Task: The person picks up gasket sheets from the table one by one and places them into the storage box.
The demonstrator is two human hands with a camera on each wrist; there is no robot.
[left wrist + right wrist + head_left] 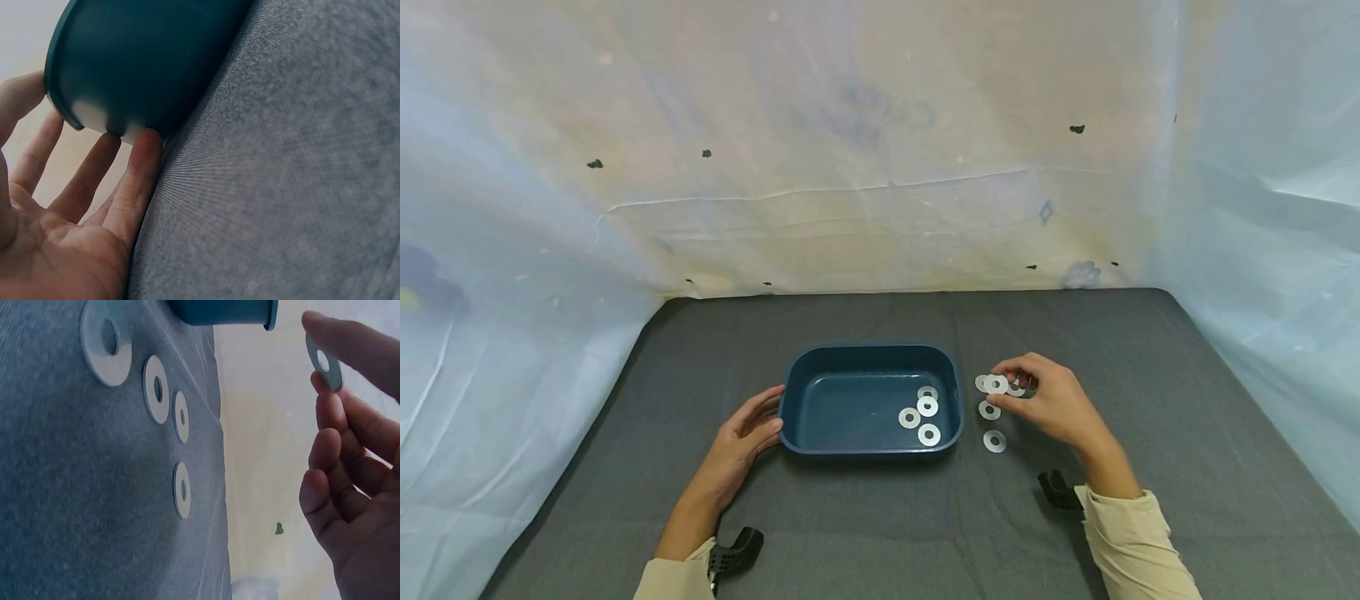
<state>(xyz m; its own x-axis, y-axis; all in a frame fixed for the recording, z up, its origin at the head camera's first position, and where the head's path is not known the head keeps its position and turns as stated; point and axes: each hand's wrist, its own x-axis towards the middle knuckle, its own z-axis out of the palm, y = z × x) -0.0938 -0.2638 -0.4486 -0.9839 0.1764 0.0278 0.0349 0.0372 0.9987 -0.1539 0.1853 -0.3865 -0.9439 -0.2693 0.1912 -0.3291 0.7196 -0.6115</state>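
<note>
My right hand (1057, 403) pinches a flat metal washer (324, 360) between thumb and forefinger, raised above the cloth to the right of a dark blue tray (850, 443). Below and around that hand, several more washers (995, 441) lie flat on the cloth; the right wrist view shows them spread out. Inside the tray, toward its right end, several washers (909, 417) lie on the bottom, two of them overlapping. Against the tray's left end rests my left hand (737, 454). Its extended fingers (132, 181) touch the outer wall, with one digit up at the rim.
A grey cloth (850, 525) covers the table under the tray. Pale patterned sheeting (880, 167) hangs behind the table and along both sides. Black wrist mounts (737, 552) stick out from both cuffs, low over the cloth.
</note>
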